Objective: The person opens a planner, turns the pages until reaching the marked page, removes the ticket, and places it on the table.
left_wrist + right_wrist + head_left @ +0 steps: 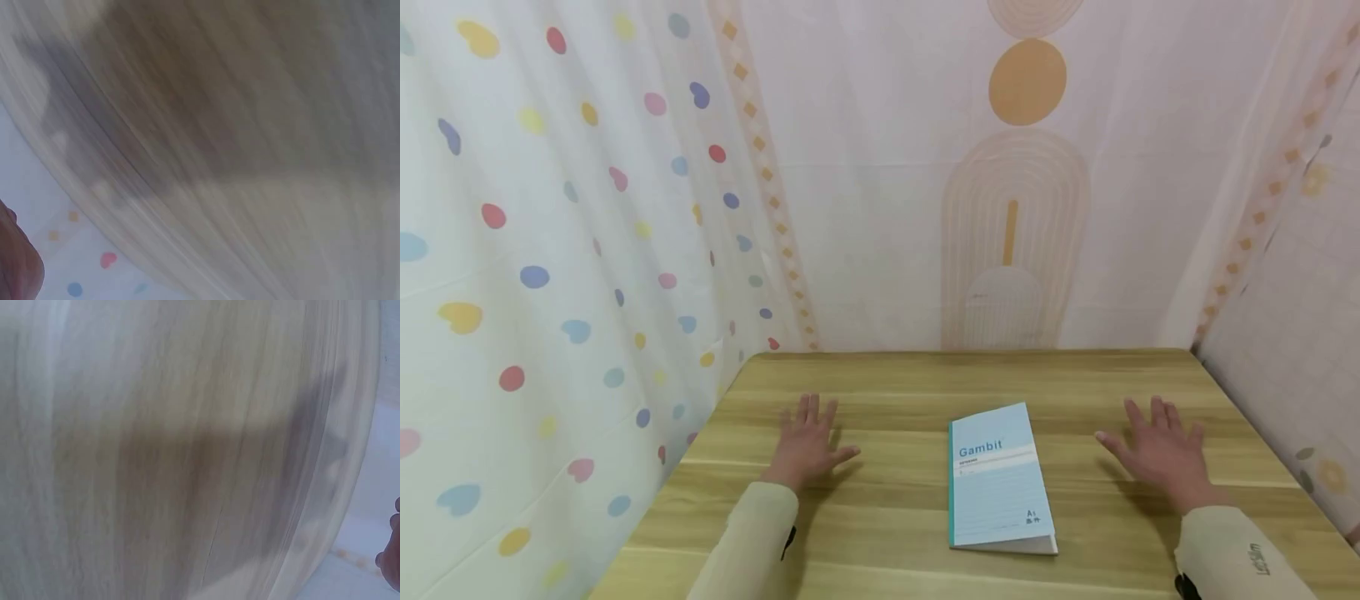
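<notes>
Gambit notebook [1000, 492] lies on wood-grain tabletop [880, 525], between left hand [806, 448] and right hand [1163, 454], both spread, holding nothing. Likely light, bendy, cover slightly slick; best gripped by teal spine [951, 487].

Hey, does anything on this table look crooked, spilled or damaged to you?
Only slightly: between the left hand and right hand, the notebook isn't lying quite flat. Its cover lifts toward the lower right corner, which looks odd. No spill shows on the table.
</notes>
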The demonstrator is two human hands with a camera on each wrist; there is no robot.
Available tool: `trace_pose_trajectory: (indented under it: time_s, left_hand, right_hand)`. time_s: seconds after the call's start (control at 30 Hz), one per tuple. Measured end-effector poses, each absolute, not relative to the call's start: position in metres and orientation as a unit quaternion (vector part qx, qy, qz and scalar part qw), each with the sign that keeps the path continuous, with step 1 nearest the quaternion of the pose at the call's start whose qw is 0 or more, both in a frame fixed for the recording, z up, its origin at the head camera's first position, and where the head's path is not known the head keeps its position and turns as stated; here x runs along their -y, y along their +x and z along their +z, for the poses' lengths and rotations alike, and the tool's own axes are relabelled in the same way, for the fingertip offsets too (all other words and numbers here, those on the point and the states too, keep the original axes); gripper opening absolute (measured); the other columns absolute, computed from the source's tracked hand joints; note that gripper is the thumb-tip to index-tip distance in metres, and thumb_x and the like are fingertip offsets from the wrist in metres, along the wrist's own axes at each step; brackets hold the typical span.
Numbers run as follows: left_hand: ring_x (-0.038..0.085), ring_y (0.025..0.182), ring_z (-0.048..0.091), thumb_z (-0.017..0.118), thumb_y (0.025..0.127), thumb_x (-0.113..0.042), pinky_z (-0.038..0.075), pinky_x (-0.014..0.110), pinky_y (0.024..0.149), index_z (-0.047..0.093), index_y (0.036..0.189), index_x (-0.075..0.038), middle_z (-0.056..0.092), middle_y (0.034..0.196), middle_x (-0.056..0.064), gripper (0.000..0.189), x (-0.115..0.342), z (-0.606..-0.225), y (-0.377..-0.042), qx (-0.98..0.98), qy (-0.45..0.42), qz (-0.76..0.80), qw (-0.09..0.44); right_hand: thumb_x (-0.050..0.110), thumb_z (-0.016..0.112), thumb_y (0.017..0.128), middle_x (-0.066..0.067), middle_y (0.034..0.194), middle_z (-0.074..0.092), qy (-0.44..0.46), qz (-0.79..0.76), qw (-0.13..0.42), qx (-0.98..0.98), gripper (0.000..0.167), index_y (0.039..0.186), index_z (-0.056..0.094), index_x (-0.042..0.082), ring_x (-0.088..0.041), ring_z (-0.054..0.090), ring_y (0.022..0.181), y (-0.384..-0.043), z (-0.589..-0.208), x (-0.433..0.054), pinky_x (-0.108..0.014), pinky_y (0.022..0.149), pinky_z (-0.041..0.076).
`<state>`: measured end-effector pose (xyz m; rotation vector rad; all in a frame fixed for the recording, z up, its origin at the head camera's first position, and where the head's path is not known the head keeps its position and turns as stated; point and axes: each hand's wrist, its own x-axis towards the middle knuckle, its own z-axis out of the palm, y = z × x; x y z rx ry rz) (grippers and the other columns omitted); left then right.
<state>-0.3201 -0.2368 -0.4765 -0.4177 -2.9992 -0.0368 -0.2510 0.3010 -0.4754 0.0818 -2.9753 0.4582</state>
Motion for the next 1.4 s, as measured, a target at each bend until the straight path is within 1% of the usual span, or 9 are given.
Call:
trace_pose_trajectory:
  time_s: [0.13,0.43,0.7,0.8,0.93,1.07,1.23,1.4]
  left_hand:
    - [0.045,0.148,0.01,0.057,0.087,-0.07,0.005,0.067,0.114,0.027,0.156,-0.006,0.014,0.16,0.029,0.099,0.224,-0.477,-0.322,0.987,-0.151,-0.03,0.05]
    - [0.042,0.148,0.014,0.056,0.089,-0.069,0.011,0.067,0.113,0.03,0.156,-0.008,0.019,0.159,0.028,0.095,0.195,-0.48,-0.324,0.98,-0.187,-0.039,0.054]
    - [0.04,0.15,0.01,0.054,0.09,-0.068,0.004,0.067,0.114,0.026,0.157,-0.008,0.016,0.161,0.025,0.094,0.169,-0.479,-0.321,0.975,-0.207,-0.073,0.035]
    - [0.039,0.15,0.008,0.054,0.09,-0.069,0.004,0.066,0.114,0.025,0.158,-0.009,0.015,0.161,0.024,0.094,0.161,-0.481,-0.32,0.974,-0.21,-0.085,0.029]
    - [0.036,0.151,0.004,0.054,0.089,-0.07,0.004,0.064,0.115,0.022,0.159,-0.011,0.012,0.163,0.022,0.096,0.152,-0.482,-0.32,0.973,-0.209,-0.103,0.014]
    - [0.036,0.151,0.005,0.057,0.089,-0.068,0.006,0.064,0.116,0.022,0.159,-0.011,0.013,0.163,0.022,0.097,0.143,-0.483,-0.318,0.968,-0.217,-0.124,0.005]
    - [0.038,0.15,0.009,0.062,0.088,-0.063,0.009,0.065,0.115,0.024,0.158,-0.01,0.016,0.162,0.021,0.096,0.134,-0.485,-0.315,0.96,-0.229,-0.159,-0.004]
    - [0.037,0.15,0.011,0.066,0.09,-0.057,0.011,0.062,0.116,0.025,0.157,-0.009,0.019,0.162,0.021,0.093,0.125,-0.486,-0.309,0.951,-0.232,-0.204,-0.026]
  right_hand:
    - [0.066,0.037,0.098,-0.047,0.148,0.01,0.029,0.158,0.071,0.984,0.092,0.149,0.027,-0.01,-0.065,0.009,0.135,-0.254,-0.475,-0.295,-0.083,0.098,0.002]
    - [0.063,0.04,0.099,-0.046,0.148,0.015,0.04,0.166,0.08,0.982,0.09,0.149,0.029,-0.01,-0.062,0.014,0.136,-0.26,-0.474,-0.276,-0.082,0.099,0.01]
    - [0.061,0.04,0.1,-0.044,0.15,0.015,0.046,0.196,0.084,0.976,0.087,0.15,0.028,-0.009,-0.062,0.014,0.136,-0.264,-0.473,-0.261,-0.079,0.102,0.012]
    - [0.06,0.04,0.101,-0.043,0.151,0.015,0.05,0.205,0.09,0.973,0.085,0.151,0.028,-0.009,-0.062,0.015,0.136,-0.266,-0.473,-0.255,-0.078,0.103,0.012]
    - [0.055,0.041,0.102,-0.044,0.15,0.018,0.053,0.211,0.097,0.971,0.082,0.15,0.028,-0.01,-0.062,0.019,0.136,-0.265,-0.469,-0.247,-0.077,0.103,0.016]
    - [0.052,0.041,0.104,-0.044,0.149,0.021,0.054,0.218,0.1,0.969,0.078,0.149,0.029,-0.011,-0.062,0.023,0.134,-0.265,-0.465,-0.241,-0.076,0.102,0.022]
    - [0.049,0.041,0.105,-0.044,0.148,0.024,0.056,0.233,0.1,0.966,0.075,0.149,0.03,-0.01,-0.063,0.028,0.131,-0.268,-0.465,-0.233,-0.076,0.098,0.028]
    - [0.048,0.04,0.105,-0.042,0.149,0.023,0.048,0.264,0.082,0.96,0.075,0.151,0.027,-0.009,-0.063,0.027,0.132,-0.268,-0.466,-0.224,-0.076,0.1,0.027]
